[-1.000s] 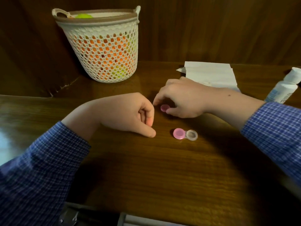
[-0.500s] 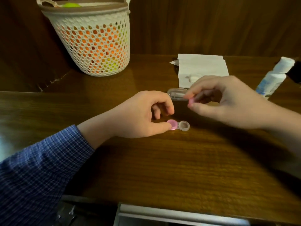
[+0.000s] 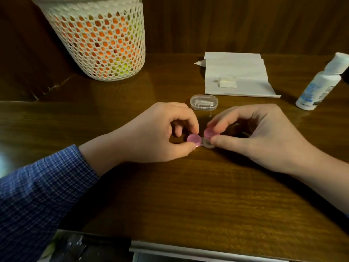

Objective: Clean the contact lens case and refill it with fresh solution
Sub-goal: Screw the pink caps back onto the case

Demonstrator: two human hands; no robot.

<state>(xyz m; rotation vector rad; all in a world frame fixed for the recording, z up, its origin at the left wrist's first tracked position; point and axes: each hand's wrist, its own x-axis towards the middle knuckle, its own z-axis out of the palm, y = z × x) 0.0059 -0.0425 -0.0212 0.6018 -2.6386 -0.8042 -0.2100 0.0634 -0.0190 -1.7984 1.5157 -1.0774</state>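
The contact lens case [image 3: 204, 143] lies on the wooden table [image 3: 188, 195] between my hands. Its left well wears a pink cap [image 3: 194, 139], and my left hand [image 3: 156, 135] pinches that end between thumb and forefinger. My right hand [image 3: 258, 135] holds a second pink cap [image 3: 210, 132] tilted just above the clear right well, thumb pressed against the well's side. A white solution bottle [image 3: 319, 84] stands at the far right, lid on.
A clear oval box [image 3: 204, 102] sits just behind my hands. A white tissue [image 3: 238, 76] with a small folded wad lies behind it. A white mesh basket [image 3: 100, 36] holding orange and yellow items stands back left. The table's front edge runs along the bottom.
My left hand has closed on the capped end of the case. My right hand has brought the loose pink cap down from the air to just over the open right well.
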